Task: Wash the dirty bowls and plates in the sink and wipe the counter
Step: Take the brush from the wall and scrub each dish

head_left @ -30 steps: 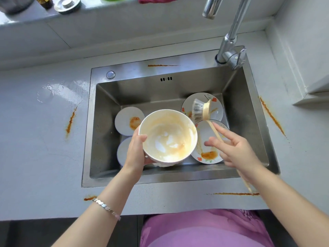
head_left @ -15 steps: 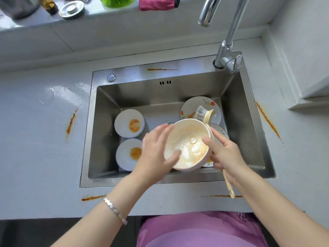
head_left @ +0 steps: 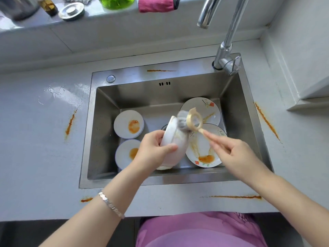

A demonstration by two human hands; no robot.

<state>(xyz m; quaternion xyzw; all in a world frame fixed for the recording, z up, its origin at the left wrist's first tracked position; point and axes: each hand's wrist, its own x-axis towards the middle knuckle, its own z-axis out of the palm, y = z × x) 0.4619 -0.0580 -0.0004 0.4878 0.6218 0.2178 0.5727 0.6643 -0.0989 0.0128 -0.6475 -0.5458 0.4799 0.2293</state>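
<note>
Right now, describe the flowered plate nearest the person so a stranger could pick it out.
Look in the steel sink, right half, front. The plate lies flat beside the held bowl. Unlike the flowered plate behind, it has an orange blob at its near rim.

Sink (head_left: 249, 122): brushed steel, satin, w/ soft reflections on the walls. Tap (head_left: 226, 47): polished chrome, mirror-bright. Counter (head_left: 35, 148): pale, smooth, semi-matt; we note a glossy wet patch (head_left: 58, 93) at left and rough, dried orange streaks (head_left: 266, 120). Bowl (head_left: 173, 147): glazed white ceramic, glossy, smeared w/ a dull film. Plates (head_left: 204, 150): same glaze, smooth; orange residue looks pasty. Brush (head_left: 194, 120): pale wood or plastic, we cannot tell which; bristles grey, blurred. Bracelet (head_left: 111, 205): bright faceted metal. Cloth (head_left: 155, 4) on the sill: pink, soft pile, matt. Strainer (head_left: 71, 11): dull metal.
</note>
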